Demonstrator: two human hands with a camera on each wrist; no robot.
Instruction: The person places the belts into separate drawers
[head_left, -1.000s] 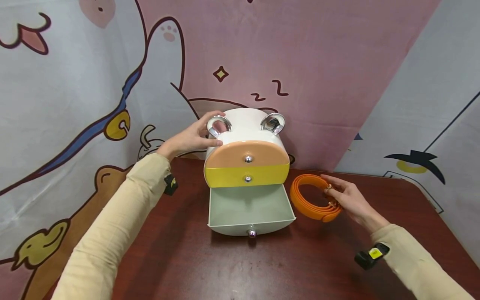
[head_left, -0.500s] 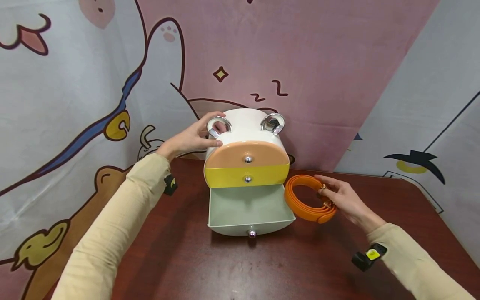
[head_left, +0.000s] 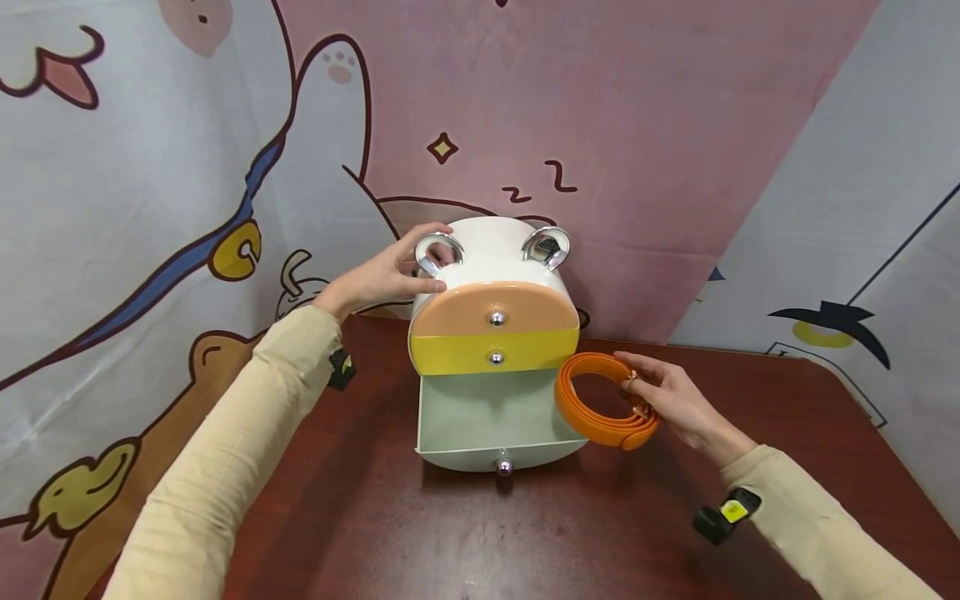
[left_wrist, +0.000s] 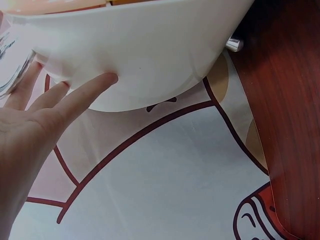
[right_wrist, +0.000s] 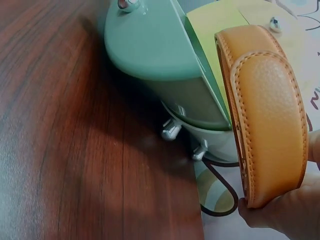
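A small white drawer cabinet with two chrome ring ears stands at the back of the table. My left hand rests on its upper left side around the left ear, the extended fingers touching the white shell in the left wrist view. Its bottom drawer, pale green, is pulled out, and its visible inside is bare. My right hand pinches a coiled orange belt at its buckle side. The coil overlaps the drawer's right edge in the head view; its stitched tip faces the right wrist camera.
Above the green drawer, the yellow drawer and the orange drawer are closed, each with a chrome knob. The cabinet sits on a dark red wooden table. A printed cartoon cloth hangs close behind it.
My right hand has moved left with the coiled belt, from beside the open drawer to over its right edge. The left hand and the cabinet have stayed in place.
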